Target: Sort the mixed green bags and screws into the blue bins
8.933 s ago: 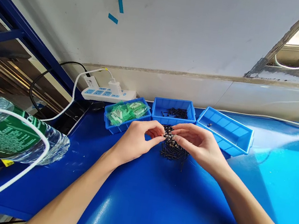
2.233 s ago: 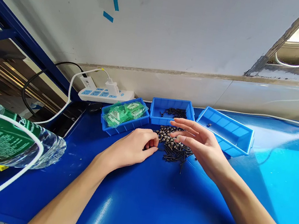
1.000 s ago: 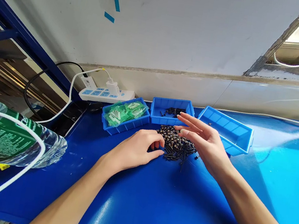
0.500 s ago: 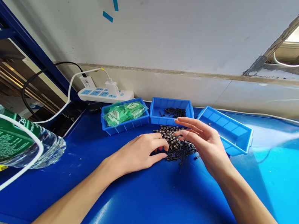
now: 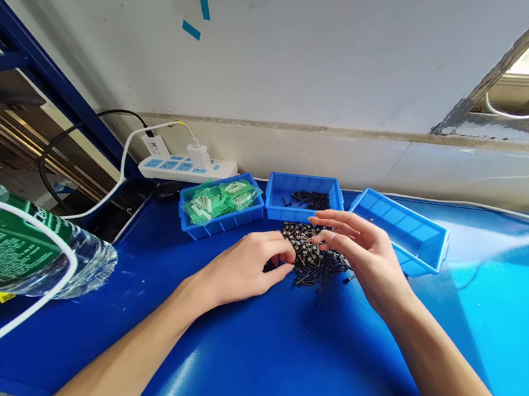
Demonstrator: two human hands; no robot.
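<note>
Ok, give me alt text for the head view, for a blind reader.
The left hand, fingers curled, is at the left edge of a pile of dark screw-like parts on a blue table; the right hand hovers open by the pile's right side. Of three blue bins behind, the left bin holds green packets, the middle bin more dark parts.

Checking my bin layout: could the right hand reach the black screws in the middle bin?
Probably yes: the right hand hovers near the middle bin, whose open top leaves the black screws uncovered.

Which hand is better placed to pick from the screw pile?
Probably the left hand: it curls low at the left edge of the screw pile; the right hand looks raised, open.
</note>
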